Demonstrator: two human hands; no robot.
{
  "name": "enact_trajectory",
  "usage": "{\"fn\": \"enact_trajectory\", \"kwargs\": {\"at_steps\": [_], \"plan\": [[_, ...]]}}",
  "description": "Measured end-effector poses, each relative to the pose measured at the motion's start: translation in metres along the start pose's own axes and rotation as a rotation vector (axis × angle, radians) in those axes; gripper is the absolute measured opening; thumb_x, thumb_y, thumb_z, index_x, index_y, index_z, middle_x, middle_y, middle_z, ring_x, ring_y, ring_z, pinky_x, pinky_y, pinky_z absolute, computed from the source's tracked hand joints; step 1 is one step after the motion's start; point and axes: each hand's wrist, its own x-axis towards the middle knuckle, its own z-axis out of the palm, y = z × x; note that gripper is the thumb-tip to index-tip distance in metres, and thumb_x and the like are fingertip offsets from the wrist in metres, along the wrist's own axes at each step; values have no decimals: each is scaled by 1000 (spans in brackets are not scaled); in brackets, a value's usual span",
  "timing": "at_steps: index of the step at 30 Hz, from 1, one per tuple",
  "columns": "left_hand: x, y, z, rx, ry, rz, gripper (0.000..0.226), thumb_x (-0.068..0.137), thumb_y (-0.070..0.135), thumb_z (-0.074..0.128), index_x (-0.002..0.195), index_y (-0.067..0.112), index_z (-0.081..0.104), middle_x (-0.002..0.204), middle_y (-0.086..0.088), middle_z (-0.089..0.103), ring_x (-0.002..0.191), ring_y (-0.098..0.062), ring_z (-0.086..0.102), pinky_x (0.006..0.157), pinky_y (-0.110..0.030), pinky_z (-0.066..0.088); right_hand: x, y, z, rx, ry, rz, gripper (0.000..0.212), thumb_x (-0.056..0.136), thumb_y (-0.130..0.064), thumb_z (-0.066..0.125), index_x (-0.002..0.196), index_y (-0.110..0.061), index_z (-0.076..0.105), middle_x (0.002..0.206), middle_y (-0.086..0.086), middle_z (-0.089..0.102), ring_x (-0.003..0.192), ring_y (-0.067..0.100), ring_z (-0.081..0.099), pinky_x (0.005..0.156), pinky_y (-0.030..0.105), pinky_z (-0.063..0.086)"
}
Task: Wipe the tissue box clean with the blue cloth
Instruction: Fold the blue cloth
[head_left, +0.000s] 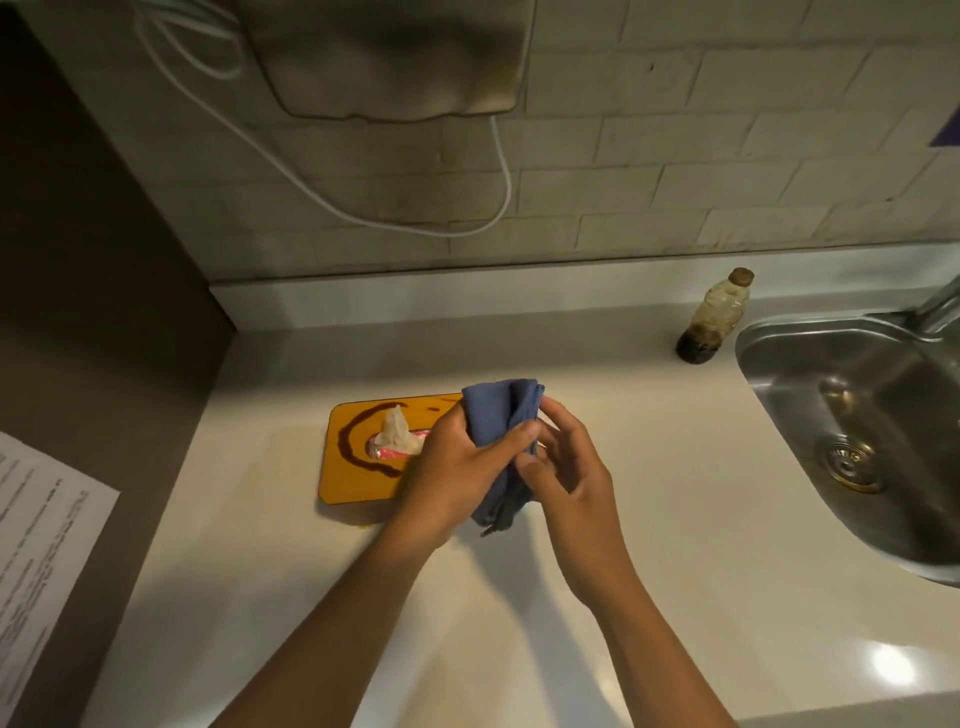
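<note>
We lose the tissue box's (358, 457) right end behind the left hand (457, 467) and blue cloth (501, 415). Sink (852, 405) and tap cut by right edge. Paper sheet (41, 530) cut at left, print too blurred to read. Wall appliance (389, 57) cropped at top, blurred.

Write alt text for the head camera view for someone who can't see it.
Two hands, left hand and right hand, bunch a blue cloth above a white counter. An orange-topped tissue box marked with a dark stain lies just behind them; a bottle and steel sink sit right.
</note>
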Motion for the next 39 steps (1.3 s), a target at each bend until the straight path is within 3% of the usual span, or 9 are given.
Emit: {"fn": "enact_trajectory", "kwargs": {"at_steps": [4,9,12,15,19,25,29,36,39], "plan": [[-4,3,-11,-216,-14,-97,59,73,71,67,110,26,69,101,1,79,96,-21,76,92,-48,61,5,-2,15,-41,-144,7,65,88,-33,71,144,-42,39,137,-22,54,126,2,53,93,18,51],[-6,6,-33,-87,-51,2,62,79,82,52,118,36,65,108,7,76,101,-12,74,93,-45,60,18,-10,25,-20,-140,100,67,82,-37,79,139,-38,44,133,-11,61,122,11,59,96,33,54],[-7,13,-47,-87,-62,98,41,88,73,55,109,40,67,105,13,77,102,-4,72,93,-34,59,25,-16,16,236,-277,347,53,86,-28,76,134,-21,54,128,9,66,119,28,63,101,42,51],[-12,25,-55,-151,-89,162,19,103,47,54,97,50,73,97,26,76,93,7,72,72,-10,55,25,-21,4,363,-435,448,44,88,-28,72,125,-4,62,125,24,64,118,39,61,96,41,53],[-14,29,-56,-323,-203,106,19,99,48,57,98,51,76,102,15,79,96,-5,75,70,-16,58,24,-26,0,433,-543,411,36,87,-21,71,119,-6,65,119,20,67,111,35,64,90,39,54],[-12,19,-56,-349,-158,21,34,87,60,66,116,43,72,117,7,77,110,-15,73,92,-40,58,27,-30,10,297,-323,406,24,82,-29,76,97,-10,75,101,19,73,95,32,70,77,34,58],[-21,1,-60,-271,-382,-22,52,88,42,78,136,37,57,131,6,70,122,-18,67,93,-38,60,30,-26,8,460,-243,368,31,89,-25,70,112,-4,69,111,25,69,102,36,68,83,41,57],[-20,-6,-65,-295,-397,-151,44,96,38,62,136,19,60,130,-3,72,121,-23,68,103,-48,54,40,-22,-4,255,-135,218,32,92,-14,67,124,-12,61,118,15,69,109,33,67,87,41,58],[-17,-8,-59,-276,-367,-188,29,105,34,55,130,21,63,124,1,74,116,-19,71,96,-43,59,43,-21,-7,135,-148,125,31,94,-4,61,123,-17,61,117,9,70,110,30,67,90,41,57]]}}
